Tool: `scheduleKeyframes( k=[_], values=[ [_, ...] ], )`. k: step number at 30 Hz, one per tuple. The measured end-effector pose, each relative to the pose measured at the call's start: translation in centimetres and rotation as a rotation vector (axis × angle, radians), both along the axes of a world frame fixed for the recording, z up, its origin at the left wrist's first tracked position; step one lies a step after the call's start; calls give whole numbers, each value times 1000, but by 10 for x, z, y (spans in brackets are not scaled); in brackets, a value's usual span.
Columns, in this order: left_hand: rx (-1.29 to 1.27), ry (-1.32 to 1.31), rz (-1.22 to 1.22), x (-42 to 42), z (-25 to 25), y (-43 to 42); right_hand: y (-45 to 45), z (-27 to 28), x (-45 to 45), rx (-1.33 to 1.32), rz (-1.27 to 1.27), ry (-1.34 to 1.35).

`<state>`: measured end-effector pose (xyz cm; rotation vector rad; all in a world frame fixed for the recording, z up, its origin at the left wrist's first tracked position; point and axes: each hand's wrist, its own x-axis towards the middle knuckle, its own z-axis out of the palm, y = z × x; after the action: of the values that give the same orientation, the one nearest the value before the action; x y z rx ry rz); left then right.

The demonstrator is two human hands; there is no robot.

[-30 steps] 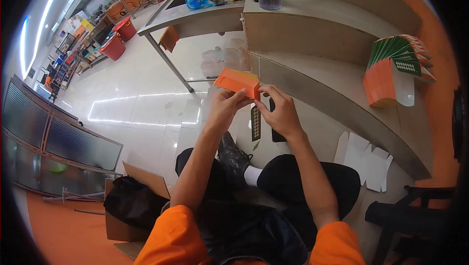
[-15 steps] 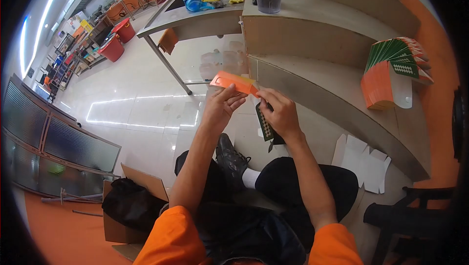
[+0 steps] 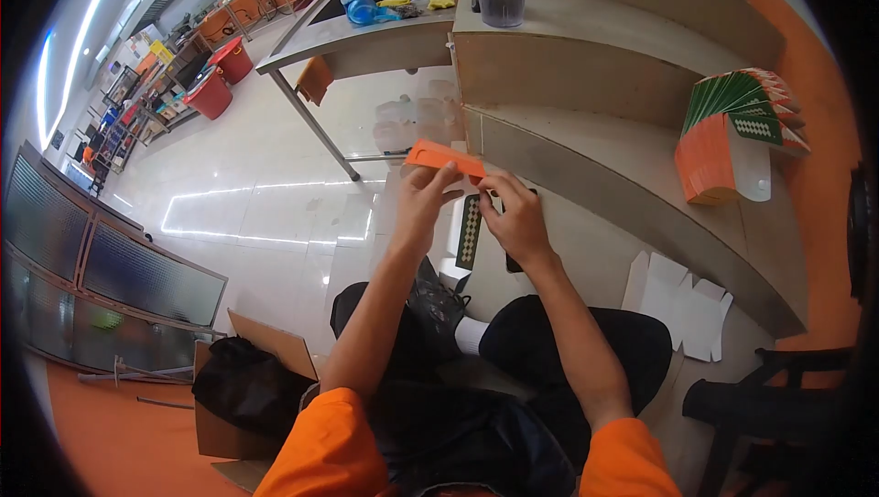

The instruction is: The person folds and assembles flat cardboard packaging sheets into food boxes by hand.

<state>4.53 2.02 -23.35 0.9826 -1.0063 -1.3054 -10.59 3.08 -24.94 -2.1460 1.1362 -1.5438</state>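
An orange and green cardboard carton (image 3: 446, 157) is held out in front of me between both hands. My left hand (image 3: 423, 209) has its fingers closed on the long orange side. At the right end, my right hand (image 3: 518, 224) pinches the carton's edge. A green flap with a pale checkered pattern (image 3: 470, 233) hangs down between the hands. Part of a black object shows low behind my right hand; its kind is unclear. On the step to the right, a fanned stack of similar cartons (image 3: 710, 163) leans together.
White cut cardboard (image 3: 682, 305) lies on the floor by my right knee. A plastic cup (image 3: 502, 3) stands on the upper step (image 3: 595, 30). Ahead is a metal sink (image 3: 385, 35) with a blue bottle. An open brown box (image 3: 215, 419) holds black cloth at left; a black chair (image 3: 760, 405) is at right.
The carton has turned and shifted slightly right. Its green flap has swung left and now faces me more. Both hands keep their hold.
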Motion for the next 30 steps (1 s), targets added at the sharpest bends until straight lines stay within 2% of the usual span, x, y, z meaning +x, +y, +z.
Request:
scheduleKeyframes(
  k=[2,3,6,7,10,14,17,21,24,30],
  values=[
    [-63,9,-52,-4,-3,1,1,-3,4,188,3,-139],
    [-20,2,-61,-6,-6,0,0,-4,7,141,6,-215],
    [-164,-131,-43,-11,-10,-1,2,1,3,249,26,-179],
    [-193,-311,-70,-7,-10,-2,1,-2,3,244,21,-177],
    [-277,-317,-149,-11,-4,4,-3,-9,2,246,3,-196],
    [-259,-326,-265,-3,-5,1,-7,-11,-1,332,16,-279],
    [-189,-286,-241,-5,-6,3,-9,-11,-5,494,89,-335],
    [-151,-414,-155,-3,-18,0,-8,-20,-6,631,154,-386],
    [-97,-427,-75,-4,-18,0,-8,-18,-7,336,8,-170],
    [76,-334,-12,-6,-20,1,-6,-16,-10,268,-123,-40]
  ],
)
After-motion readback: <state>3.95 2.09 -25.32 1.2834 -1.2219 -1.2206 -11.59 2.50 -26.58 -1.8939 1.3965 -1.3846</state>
